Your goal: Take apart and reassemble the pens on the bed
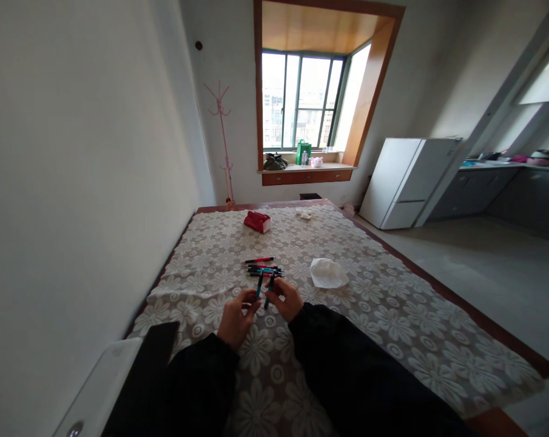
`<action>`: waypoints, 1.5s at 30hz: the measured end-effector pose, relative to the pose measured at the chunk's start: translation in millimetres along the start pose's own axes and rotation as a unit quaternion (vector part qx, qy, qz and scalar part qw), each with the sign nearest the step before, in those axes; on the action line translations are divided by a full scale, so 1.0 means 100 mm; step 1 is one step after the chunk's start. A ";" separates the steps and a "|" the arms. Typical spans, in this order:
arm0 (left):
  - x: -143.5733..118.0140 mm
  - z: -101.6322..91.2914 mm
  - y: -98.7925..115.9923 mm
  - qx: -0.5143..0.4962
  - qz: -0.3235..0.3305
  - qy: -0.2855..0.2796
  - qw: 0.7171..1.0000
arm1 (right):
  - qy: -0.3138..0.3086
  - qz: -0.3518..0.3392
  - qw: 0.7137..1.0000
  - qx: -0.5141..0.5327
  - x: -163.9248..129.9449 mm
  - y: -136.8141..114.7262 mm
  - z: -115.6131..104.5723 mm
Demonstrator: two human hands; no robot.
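We could read no text, label, brand, number or sign anywhere. The flat red packet at the far end of the lace-covered table showed no legible print, the slim dark pens lying in a small heap were too small for any marking, and the green bag on the wooden window sill was too distant.

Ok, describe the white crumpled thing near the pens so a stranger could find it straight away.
Start at the table with the flowered lace cloth. Just right of the pile of pens in its middle lies the crumpled white wrapper, ahead of the right hand. It is pale and shapeless, unlike the red pack farther back.
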State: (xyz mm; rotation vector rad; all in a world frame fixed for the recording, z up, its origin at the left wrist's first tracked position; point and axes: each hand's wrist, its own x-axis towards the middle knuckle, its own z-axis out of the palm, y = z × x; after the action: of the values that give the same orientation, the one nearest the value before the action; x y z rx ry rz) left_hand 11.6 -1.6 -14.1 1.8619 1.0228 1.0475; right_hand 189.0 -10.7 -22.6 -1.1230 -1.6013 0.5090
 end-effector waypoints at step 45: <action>-0.02 -0.04 0.03 0.163 0.009 -0.017 0.986 | -0.105 0.014 0.975 -0.194 -0.04 -0.07 -0.04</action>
State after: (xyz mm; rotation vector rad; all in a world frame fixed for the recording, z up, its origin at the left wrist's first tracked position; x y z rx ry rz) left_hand 8.1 -3.2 -10.3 2.1453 1.2177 0.8958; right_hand 190.4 -18.0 -17.9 -1.4203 -1.9264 0.3488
